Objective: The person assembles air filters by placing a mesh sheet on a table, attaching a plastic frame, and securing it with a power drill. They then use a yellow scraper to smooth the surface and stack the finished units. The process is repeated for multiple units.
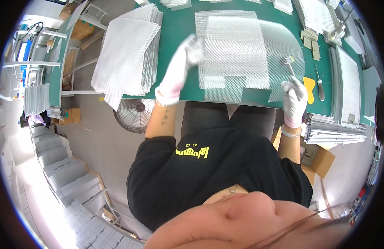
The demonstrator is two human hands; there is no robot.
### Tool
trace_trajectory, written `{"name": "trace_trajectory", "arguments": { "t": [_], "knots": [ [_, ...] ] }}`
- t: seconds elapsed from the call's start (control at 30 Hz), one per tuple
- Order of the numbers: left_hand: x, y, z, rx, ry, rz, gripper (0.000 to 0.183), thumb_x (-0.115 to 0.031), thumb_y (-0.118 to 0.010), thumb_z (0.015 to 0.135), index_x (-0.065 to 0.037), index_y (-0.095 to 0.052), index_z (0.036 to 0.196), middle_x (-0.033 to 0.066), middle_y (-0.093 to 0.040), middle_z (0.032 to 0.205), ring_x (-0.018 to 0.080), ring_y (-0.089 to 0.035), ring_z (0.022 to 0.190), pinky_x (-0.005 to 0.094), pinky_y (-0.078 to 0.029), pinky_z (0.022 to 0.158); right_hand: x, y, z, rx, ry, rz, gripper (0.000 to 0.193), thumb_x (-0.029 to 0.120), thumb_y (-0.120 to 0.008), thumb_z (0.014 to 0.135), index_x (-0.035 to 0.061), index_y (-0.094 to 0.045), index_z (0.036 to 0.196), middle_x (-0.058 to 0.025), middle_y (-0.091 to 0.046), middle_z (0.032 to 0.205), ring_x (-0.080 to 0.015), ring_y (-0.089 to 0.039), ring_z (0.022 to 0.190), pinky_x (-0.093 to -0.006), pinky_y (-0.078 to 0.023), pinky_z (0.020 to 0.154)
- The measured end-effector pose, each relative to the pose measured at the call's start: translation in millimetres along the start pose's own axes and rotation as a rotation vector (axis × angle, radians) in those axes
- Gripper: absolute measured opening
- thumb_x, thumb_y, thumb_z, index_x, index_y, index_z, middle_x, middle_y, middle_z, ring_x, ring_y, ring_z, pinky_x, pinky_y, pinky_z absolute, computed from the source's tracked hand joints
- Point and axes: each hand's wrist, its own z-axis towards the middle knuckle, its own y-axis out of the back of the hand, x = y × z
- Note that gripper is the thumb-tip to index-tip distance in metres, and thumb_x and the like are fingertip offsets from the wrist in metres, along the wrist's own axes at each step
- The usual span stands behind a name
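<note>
White gloves cover both hands. My left hand is at the left edge of the stacked mesh sheets, its fingers smeared by motion, so I cannot tell whether they grip an edge. A thin, see-through mesh sheet curves out to the right over a flatter white mesh panel. My right hand, near the table's front edge, is closed round the thin pale handle of a small tool. Its short crosswise head is over the curved sheet; whether it touches the mesh is unclear.
A tall pile of mesh sheets overhangs the green table at left. Right of my right hand lie a yellow scraper and a screwdriver. Beige pieces and framed panels are farther right. A floor fan stands below.
</note>
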Motion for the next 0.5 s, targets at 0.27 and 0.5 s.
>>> {"name": "trace_trajectory", "arguments": {
  "t": [0.27,0.5],
  "knots": [
    [11,-41,-33,-0.335,-0.179,0.950,0.090,-0.012,-0.079,0.082,0.007,-0.027,0.153,0.0048,-0.068,0.086,0.0129,-0.060,0.063,0.0276,-0.052,0.062,7,-49,16,0.085,-0.129,-0.731,0.047,0.005,-0.067,0.090,0.0009,-0.060,0.136,-0.0108,-0.072,0.117,-0.0029,-0.052,0.070,-0.0194,-0.046,0.066],
    [38,-31,-17,-0.308,-0.013,1.085,0.089,-0.025,-0.077,0.083,0.007,-0.031,0.152,0.0070,-0.066,0.081,0.0209,-0.063,0.069,0.0317,-0.053,0.070,7,-59,30,0.106,-0.330,-0.899,0.044,0.011,-0.067,0.090,0.0039,-0.062,0.134,-0.0062,-0.070,0.091,-0.0045,-0.050,0.057,-0.0231,-0.045,0.056]
  ]
}}
